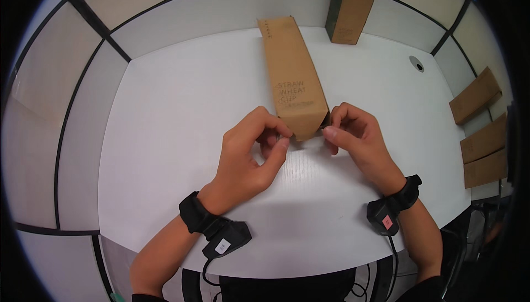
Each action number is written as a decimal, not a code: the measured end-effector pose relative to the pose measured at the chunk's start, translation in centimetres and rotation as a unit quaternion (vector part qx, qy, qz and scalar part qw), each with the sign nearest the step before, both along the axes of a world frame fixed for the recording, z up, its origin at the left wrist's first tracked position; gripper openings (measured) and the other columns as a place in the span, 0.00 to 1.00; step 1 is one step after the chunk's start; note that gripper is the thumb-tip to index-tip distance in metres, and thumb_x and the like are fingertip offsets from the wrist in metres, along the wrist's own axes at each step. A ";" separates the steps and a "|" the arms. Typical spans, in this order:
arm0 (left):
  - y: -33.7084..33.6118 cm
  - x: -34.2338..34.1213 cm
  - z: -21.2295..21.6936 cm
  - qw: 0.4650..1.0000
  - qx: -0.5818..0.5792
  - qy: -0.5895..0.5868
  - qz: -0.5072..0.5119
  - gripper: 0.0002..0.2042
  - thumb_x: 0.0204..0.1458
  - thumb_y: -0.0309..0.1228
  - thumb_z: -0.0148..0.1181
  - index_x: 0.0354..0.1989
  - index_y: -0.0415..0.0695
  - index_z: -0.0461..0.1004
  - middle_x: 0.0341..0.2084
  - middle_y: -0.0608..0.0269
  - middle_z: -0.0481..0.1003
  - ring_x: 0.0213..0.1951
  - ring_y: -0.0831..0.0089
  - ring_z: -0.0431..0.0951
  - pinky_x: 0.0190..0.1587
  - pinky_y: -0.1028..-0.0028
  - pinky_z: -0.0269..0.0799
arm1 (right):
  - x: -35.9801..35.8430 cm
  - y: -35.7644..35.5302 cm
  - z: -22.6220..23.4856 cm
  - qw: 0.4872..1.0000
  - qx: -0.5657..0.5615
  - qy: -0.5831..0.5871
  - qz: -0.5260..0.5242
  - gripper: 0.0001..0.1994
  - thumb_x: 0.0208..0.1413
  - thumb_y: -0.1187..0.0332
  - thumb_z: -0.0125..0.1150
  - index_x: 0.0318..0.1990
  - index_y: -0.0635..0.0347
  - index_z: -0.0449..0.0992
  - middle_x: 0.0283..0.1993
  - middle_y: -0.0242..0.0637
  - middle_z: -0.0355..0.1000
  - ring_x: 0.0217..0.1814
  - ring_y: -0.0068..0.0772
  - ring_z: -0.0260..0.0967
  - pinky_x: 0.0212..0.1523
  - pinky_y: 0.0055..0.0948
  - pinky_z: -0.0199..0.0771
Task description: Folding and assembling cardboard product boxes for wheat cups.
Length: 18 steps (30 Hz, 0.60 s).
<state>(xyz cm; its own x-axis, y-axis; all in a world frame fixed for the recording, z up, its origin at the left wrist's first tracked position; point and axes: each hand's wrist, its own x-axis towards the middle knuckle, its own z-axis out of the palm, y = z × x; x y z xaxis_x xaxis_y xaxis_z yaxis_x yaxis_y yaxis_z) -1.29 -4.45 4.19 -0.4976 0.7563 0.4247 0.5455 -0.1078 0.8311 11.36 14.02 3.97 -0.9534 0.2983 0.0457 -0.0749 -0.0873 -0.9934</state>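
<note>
One big white table (165, 109) fills the middle. There are five brown boxes. The near box (295, 65) lies on the table toward 12 o'clock, with a flap (301, 135) poking out of its close end. One tall box (353, 15) is at 1 o'clock, its top cut off. Three more boxes (476, 97) are at 3 o'clock, and the right ends of two are hard to see. What is inside any box is hidden. The left hand (245, 158) is at 7 o'clock of the near box, the right hand (360, 139) at 5 o'clock. Both have thumb and fingers close together, but I can't tell if they pinch it. Two black wrist straps (194, 214) each carry one black block (228, 239). One small round hole (417, 63) is at 2 o'clock
</note>
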 end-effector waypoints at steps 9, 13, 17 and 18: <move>0.7 -0.5 -0.1 0.999 0.031 0.010 -0.012 0.04 0.51 0.21 0.56 0.35 0.38 0.70 0.25 0.69 0.68 0.27 0.83 0.67 0.33 0.80 0.65 | -0.3 0.0 0.5 0.998 0.044 0.025 -0.026 0.10 0.57 0.65 0.61 0.28 0.58 0.69 0.25 0.27 0.66 0.27 0.18 0.63 0.33 0.19 0.64; 0.4 -0.5 -0.5 1.000 0.023 0.012 -0.006 0.05 0.50 0.21 0.57 0.35 0.38 0.71 0.23 0.71 0.68 0.25 0.84 0.66 0.31 0.82 0.65 | -0.3 0.1 0.0 0.999 0.033 0.027 -0.005 0.11 0.58 0.63 0.59 0.29 0.59 0.68 0.25 0.28 0.66 0.27 0.19 0.63 0.32 0.20 0.64; 0.7 -0.6 -0.7 0.999 0.041 0.024 -0.012 0.06 0.49 0.21 0.58 0.35 0.38 0.71 0.22 0.71 0.68 0.24 0.84 0.66 0.31 0.82 0.65 | -0.1 0.3 -0.5 0.999 0.017 0.024 -0.015 0.13 0.60 0.60 0.55 0.29 0.58 0.68 0.24 0.26 0.62 0.27 0.19 0.62 0.32 0.20 0.64; 0.7 -0.7 -0.8 0.999 0.042 0.020 -0.015 0.06 0.49 0.22 0.58 0.35 0.38 0.71 0.22 0.71 0.69 0.24 0.84 0.66 0.30 0.82 0.65 | -0.1 0.4 -0.5 0.999 0.020 0.018 -0.016 0.13 0.61 0.59 0.54 0.29 0.57 0.67 0.24 0.25 0.60 0.26 0.19 0.62 0.32 0.20 0.64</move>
<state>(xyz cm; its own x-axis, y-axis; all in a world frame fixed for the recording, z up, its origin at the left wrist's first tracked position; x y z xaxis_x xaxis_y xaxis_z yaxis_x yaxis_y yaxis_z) -1.96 -3.71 3.43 -0.4571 0.7308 0.5068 0.5737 -0.1932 0.7960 11.26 14.42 3.47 -0.9409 0.3257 0.0932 -0.1135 -0.0440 -0.9926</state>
